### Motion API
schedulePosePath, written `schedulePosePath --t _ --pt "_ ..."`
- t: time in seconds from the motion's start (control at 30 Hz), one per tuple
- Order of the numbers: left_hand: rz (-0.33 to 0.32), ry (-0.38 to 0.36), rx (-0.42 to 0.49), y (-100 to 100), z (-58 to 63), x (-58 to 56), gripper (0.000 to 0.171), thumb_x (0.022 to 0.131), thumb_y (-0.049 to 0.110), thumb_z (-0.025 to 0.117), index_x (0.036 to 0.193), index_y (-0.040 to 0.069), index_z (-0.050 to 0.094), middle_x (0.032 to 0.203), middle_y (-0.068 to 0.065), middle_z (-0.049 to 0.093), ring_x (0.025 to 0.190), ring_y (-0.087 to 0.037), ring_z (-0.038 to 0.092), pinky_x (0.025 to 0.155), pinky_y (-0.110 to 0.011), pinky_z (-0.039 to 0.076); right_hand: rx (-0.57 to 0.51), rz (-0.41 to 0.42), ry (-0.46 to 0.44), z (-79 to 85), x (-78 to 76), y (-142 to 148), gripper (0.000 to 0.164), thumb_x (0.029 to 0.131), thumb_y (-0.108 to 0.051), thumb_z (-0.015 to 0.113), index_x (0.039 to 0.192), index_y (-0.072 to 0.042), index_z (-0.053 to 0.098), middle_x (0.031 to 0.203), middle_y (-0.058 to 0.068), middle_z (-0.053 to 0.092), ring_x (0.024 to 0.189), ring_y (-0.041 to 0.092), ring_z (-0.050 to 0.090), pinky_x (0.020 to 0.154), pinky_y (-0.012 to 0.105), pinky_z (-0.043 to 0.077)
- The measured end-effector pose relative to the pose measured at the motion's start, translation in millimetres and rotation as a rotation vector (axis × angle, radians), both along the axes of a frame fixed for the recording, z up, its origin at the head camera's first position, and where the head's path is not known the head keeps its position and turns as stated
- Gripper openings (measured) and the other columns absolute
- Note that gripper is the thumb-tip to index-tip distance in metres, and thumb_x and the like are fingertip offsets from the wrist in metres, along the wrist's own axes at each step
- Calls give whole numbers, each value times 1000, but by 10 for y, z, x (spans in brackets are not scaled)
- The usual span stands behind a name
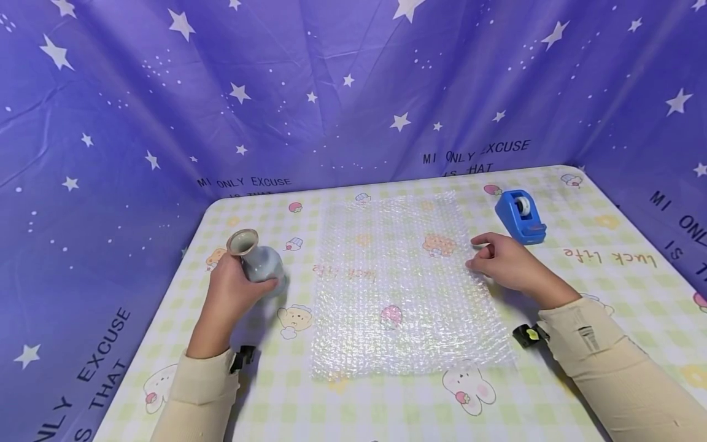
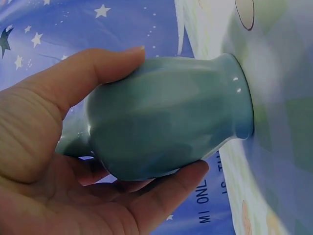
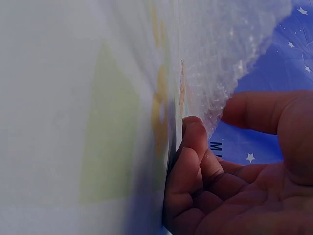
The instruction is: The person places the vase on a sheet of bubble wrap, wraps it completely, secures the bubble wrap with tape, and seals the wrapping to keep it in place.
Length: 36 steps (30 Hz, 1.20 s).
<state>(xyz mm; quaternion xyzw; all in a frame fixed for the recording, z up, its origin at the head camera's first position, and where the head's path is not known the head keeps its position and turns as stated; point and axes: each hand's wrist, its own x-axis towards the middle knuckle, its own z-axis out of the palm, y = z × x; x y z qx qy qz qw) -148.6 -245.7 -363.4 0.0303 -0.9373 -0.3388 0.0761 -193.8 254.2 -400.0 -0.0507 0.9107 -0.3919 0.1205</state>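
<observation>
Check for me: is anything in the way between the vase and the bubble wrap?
Nothing visible stands in the way. The left hand holds the vase, and only printed tablecloth shows between it and the bubble wrap. The right hand is at the wrap's opposite edge, the tape dispenser beyond, both off that path.

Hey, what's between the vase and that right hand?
In the head view, bubble wrap lies on the tablecloth between the vase and the right hand.
</observation>
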Motion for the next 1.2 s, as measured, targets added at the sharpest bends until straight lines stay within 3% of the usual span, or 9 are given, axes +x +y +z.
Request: schedulePosePath --t 0.3,0.57,0.97,1.2 --pt "-12 36 -7 -20 -22 -10 77 72 16 90 136 -3 51 134 -27 60 125 -43 58 107 -57 45 18 14 33 -1 4 16 62 96 -22 69 143 10 45 99 10 64 74 13 54 64 28 45" --pt "15 61 -14 -4 -17 2 73 69 18 91 130 -1 56 127 -26 64 118 -42 61 102 -57 48 20 8 23 -11 -1 15 60 96 -22 68 143 8 45 100 10 62 77 16 55 66 28 46" --pt "-49 88 -77 197 58 -46 70 68 21 89 128 2 59 121 -24 61 110 -41 60 95 -57 48 41 12 21 19 -26 -3 63 96 -24 69 145 8 44 100 11 63 77 18 54 66 30 45" --pt "-108 98 -119 328 111 -54 78 68 23 89 136 5 54 122 -24 58 108 -41 59 89 -58 51 46 8 4 15 -16 -2 61 96 -23 68 144 7 45 99 11 63 78 21 55 67 31 46"
